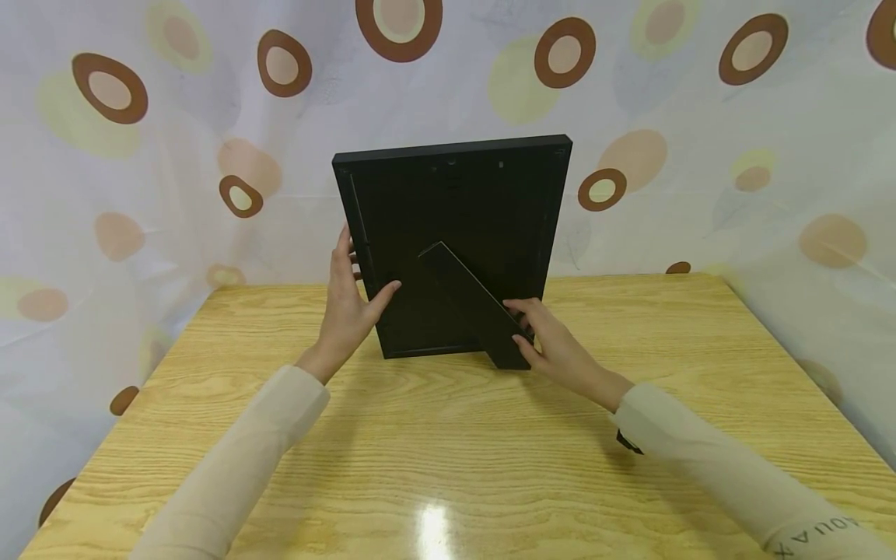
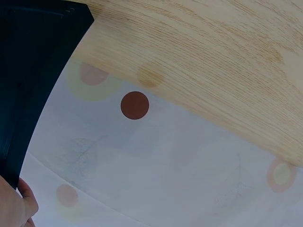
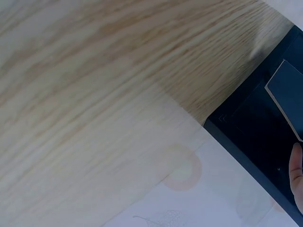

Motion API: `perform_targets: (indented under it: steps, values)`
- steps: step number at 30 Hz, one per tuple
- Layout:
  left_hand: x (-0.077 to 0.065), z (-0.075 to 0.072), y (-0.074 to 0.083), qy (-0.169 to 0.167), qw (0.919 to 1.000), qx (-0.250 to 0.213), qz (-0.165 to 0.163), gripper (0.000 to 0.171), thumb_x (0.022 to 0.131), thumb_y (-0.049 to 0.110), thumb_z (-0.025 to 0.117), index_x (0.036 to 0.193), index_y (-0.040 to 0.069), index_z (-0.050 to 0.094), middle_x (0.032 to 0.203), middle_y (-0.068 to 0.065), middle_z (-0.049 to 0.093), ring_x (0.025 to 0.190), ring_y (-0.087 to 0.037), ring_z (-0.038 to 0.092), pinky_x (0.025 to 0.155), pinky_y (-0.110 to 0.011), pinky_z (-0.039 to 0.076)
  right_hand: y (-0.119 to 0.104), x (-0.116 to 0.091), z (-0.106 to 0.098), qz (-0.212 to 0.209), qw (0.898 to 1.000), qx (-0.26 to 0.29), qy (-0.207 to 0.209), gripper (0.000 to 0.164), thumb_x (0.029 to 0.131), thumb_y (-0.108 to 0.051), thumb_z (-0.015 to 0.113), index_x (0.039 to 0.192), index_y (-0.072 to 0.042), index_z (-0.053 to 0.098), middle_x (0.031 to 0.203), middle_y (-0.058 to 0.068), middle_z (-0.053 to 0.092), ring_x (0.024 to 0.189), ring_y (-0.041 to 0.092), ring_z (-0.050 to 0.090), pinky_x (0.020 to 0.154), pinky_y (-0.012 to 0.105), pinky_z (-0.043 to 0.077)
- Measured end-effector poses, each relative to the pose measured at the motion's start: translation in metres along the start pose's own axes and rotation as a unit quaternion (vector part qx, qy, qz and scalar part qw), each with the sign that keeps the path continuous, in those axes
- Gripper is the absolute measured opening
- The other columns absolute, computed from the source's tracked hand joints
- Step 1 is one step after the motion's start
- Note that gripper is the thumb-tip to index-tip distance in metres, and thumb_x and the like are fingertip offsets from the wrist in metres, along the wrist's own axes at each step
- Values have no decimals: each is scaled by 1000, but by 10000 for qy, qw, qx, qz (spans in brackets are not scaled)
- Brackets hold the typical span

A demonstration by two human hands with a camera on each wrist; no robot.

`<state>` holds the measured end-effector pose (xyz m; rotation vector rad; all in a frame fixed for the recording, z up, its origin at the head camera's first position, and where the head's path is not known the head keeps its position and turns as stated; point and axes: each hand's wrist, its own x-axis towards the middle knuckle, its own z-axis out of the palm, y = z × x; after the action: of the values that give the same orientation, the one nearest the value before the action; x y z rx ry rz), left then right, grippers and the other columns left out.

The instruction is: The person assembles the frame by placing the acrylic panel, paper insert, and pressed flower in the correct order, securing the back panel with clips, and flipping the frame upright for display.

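A black picture frame (image 1: 392,210) stands upright over the table, its back panel toward me and its front hidden. A flat black easel leg (image 1: 472,303) slants across that back, from the middle down to the lower right. My left hand (image 1: 350,303) grips the frame's left edge, thumb on the back and fingers around the side. With thumb and fingers, my right hand (image 1: 556,350) pinches the lower end of the leg. The left wrist view catches part of the frame (image 2: 33,61) and some fingers; in the right wrist view a finger touches near the leg (image 3: 289,94).
The wood-grain table (image 1: 434,451) reaches back to a pale curtain (image 1: 476,85) patterned with brown, peach and yellow rounds. The same cloth hangs along both sides. A dark band (image 1: 628,443) shows at the right sleeve's cuff.
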<state>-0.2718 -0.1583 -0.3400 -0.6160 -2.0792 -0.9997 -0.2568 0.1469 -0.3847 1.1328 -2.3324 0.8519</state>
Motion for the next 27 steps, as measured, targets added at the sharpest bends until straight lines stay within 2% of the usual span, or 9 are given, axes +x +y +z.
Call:
perform_targets:
  steps: [9,27]
  values:
    - [0,0,0,19,10000,17,41,94,80,17,70,147,11,5,131,-16,36,108,-27,43,85,-36,44,-7,-2,0,110,9998,176,-28,48,84,6,58,129,0,41,109,10,52,79,11,48,68,23,45]
    - [-2,1,2,114,9998,-112,71,92,79,15,71,146,8,7,127,-19,36,108,-29,42,85,-40,44,-24,-10,-3,-290,9983,464,185,56,77,13,60,129,2,43,108,11,54,76,11,46,65,24,44]
